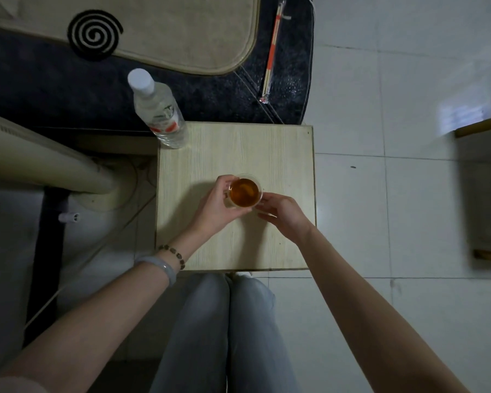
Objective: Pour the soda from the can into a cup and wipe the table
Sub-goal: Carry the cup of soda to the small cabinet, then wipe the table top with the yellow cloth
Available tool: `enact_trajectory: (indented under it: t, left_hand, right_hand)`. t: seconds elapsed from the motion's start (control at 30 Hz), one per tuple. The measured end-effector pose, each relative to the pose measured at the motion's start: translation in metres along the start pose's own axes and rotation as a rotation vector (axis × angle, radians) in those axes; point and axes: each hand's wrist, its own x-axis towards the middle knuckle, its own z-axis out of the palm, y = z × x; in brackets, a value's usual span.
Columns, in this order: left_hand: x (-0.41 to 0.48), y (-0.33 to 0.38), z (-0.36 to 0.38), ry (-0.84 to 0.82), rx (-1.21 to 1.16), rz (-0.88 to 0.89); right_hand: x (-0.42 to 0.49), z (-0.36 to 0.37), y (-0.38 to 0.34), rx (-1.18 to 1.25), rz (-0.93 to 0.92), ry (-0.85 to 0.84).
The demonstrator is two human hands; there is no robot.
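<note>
My left hand [216, 205] is wrapped round the cup [244, 191] from its left side, fingers [224, 181] curled against the clear wall and thumb up near the rim. The cup is upright near the middle of the bench [238, 148], a little toward the right edge, and holds amber soda almost to the brim. I cannot tell whether its base rests on the wood or sits just above it.

My right hand [284, 214] comes in from the near right, its fingers [267, 198] fairly straight and loosely spread. Their tips lie at the cup's right side, seemingly touching it, and they grip nothing.

A clear water bottle [159, 109] with a white cap and a red-and-white label stands on the far left corner of the bench. Beyond the far edge, wrapped chopsticks [272, 52] lie on a dark rug [204, 97]. A bead bracelet [172, 255] and a pale bangle [160, 266] circle my left wrist.
</note>
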Motion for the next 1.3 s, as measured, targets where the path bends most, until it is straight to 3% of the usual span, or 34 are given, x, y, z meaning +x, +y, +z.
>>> enact_trajectory:
  t: [0.43, 0.53, 0.7, 0.97, 1.13, 1.3]
  left_hand:
    - [-0.003, 0.0, 0.016, 0.021, 0.048, -0.087]
    - [-0.016, 0.012, 0.008, 0.049, 0.222, -0.125]
    - [-0.051, 0.066, -0.028, -0.005, 0.475, -0.079]
    - [-0.096, 0.196, -0.079, 0.005, 0.826, 0.211]
    - [-0.106, 0.28, -0.097, 0.058, 1.023, 0.395]
    - [-0.1, 0.345, -0.092, 0.101, 1.152, 0.599]
  right_hand:
    - [-0.001, -0.007, 0.005, -0.028, 0.04, -0.036]
    - [-0.021, -0.006, -0.006, -0.075, 0.073, 0.026]
    - [-0.081, 0.0, -0.043, -0.407, 0.035, 0.091]
    - [-0.191, 0.031, -0.127, -1.222, -0.238, 0.116]
    - [-0.249, 0.042, -0.171, -1.457, -0.457, 0.296]
    - [-0.292, 0.026, -0.209, -1.515, -0.61, 0.631]
